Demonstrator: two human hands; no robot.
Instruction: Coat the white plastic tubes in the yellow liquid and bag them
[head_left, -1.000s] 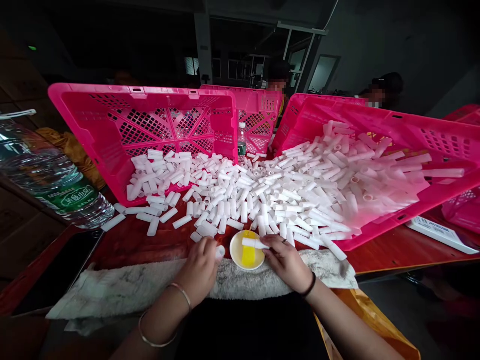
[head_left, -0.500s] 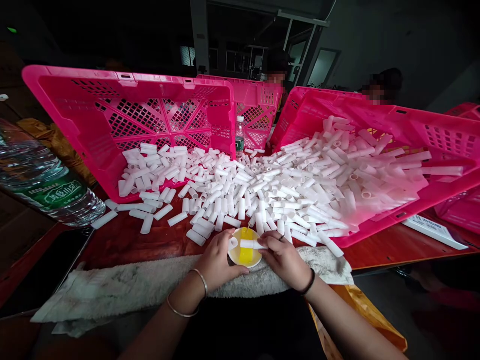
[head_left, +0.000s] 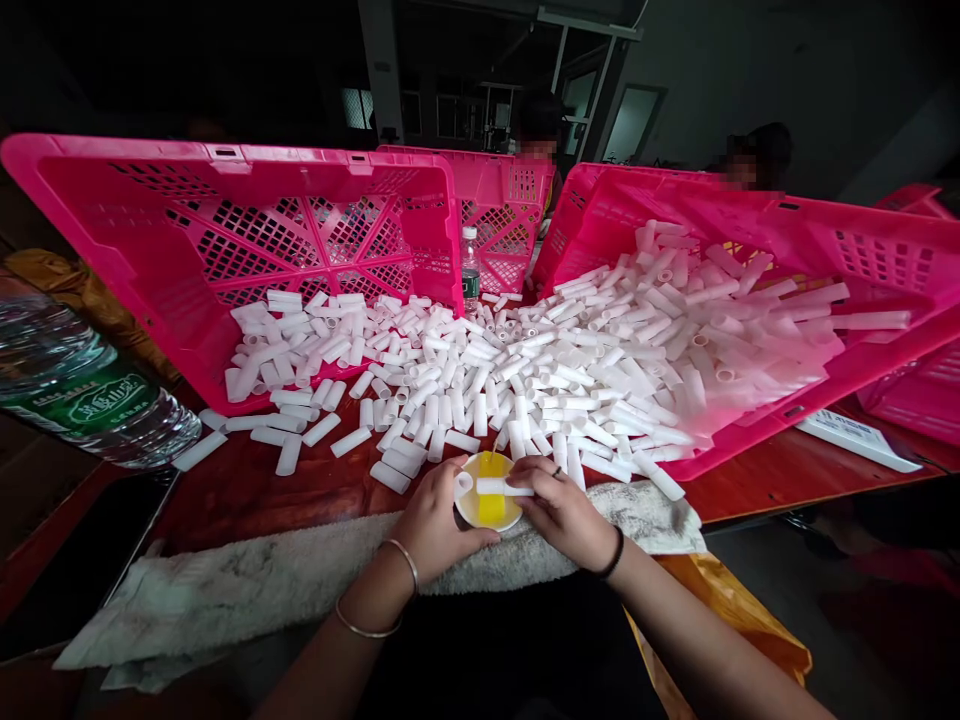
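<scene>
Close to the table's front edge is a small round white dish (head_left: 513, 518) with something yellow (head_left: 492, 508) in it. My left hand (head_left: 436, 515) is closed round the dish's left side and a short white tube (head_left: 463, 485), whose open end faces up toward me. From the right, my right hand (head_left: 559, 508) pinches another white tube (head_left: 491, 486) and keeps it level over the dish. Many loose white tubes (head_left: 450, 410) lie heaped just behind both hands. A grey-white towel (head_left: 285, 570) is spread under my wrists.
Pink crates lie tipped at the left (head_left: 120, 220) and right (head_left: 787, 420), tubes spilling out. A large water bottle (head_left: 90, 390) leans at far left, a small bottle (head_left: 470, 270) stands between crates. A white box (head_left: 855, 440) lies at right. Two people are behind.
The view has shifted slightly, so the crates and bottles appear a little further left. Both hands keep nearly the same pose, with the same tubes over the dish.
</scene>
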